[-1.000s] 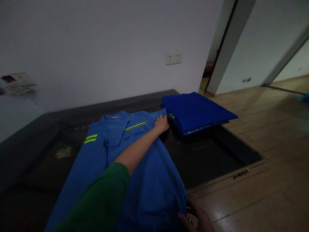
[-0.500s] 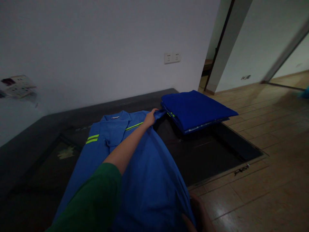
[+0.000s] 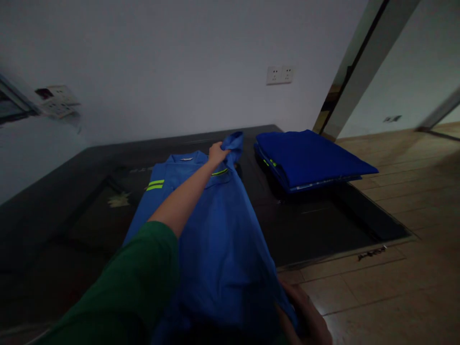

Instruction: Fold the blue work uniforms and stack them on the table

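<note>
A blue work jacket (image 3: 223,230) with a collar and yellow-green stripes lies spread along the dark surface, its lower end towards me. My left hand (image 3: 217,154), its arm in a green sleeve, is closed on the cloth at the jacket's right shoulder area and holds that part raised. At the lower right, my right hand (image 3: 305,311) grips the jacket's right edge near the bottom, with the cloth between thumb and fingers. The lower hem is dim and partly out of frame.
A folded stack of darker blue clothing (image 3: 316,160) sits to the right on the black table (image 3: 323,225). A white wall with sockets (image 3: 280,75) rises behind. Wooden flooring (image 3: 388,292) and a doorway are on the right.
My left hand has lifted the jacket's shoulder cloth up, away from beside the folded stack. The right hand keeps its place at the lower edge. The view has turned slightly left.
</note>
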Available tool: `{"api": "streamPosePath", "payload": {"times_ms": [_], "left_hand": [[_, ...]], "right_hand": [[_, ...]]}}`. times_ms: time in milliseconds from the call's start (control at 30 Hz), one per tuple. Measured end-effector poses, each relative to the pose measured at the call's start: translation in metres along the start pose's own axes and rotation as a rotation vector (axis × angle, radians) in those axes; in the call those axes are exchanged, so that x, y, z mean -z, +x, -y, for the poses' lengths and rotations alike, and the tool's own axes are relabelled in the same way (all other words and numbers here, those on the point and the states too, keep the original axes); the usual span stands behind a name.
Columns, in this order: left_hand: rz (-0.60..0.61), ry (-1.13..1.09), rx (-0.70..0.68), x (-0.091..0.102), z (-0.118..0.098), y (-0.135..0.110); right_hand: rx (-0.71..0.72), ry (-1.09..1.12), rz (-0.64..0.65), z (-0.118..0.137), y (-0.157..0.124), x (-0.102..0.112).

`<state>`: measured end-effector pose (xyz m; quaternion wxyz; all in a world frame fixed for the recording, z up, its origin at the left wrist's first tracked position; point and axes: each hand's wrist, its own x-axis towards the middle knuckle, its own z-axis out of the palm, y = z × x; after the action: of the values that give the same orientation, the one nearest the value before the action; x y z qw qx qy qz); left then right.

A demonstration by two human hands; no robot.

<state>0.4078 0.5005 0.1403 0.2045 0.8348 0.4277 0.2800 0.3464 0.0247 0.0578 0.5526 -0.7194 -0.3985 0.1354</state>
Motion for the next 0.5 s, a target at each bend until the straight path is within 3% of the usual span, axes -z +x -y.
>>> {"api": "streamPosePath", "payload": {"times_ms": [133, 233, 400, 500], "left_hand": [[-0.208, -0.169, 0.148, 0.051, 0.049, 0.01], [-0.264, -0.213, 0.211, 0.082, 0.098, -0.003], [-0.273, -0.231, 0.338, 0.104, 0.158, -0.048], [-0.248, -0.259, 0.367, 0.103, 0.171, -0.066]], "right_hand": [[0.329, 0.033, 0.222, 0.019, 0.01, -0.007], [0.524, 0.053, 0.456, 0.03, 0.018, -0.021], [0.444, -0.068, 0.928, 0.035, 0.019, -0.049], [0.42, -0.063, 0.896, 0.037, 0.016, -0.053]]}}
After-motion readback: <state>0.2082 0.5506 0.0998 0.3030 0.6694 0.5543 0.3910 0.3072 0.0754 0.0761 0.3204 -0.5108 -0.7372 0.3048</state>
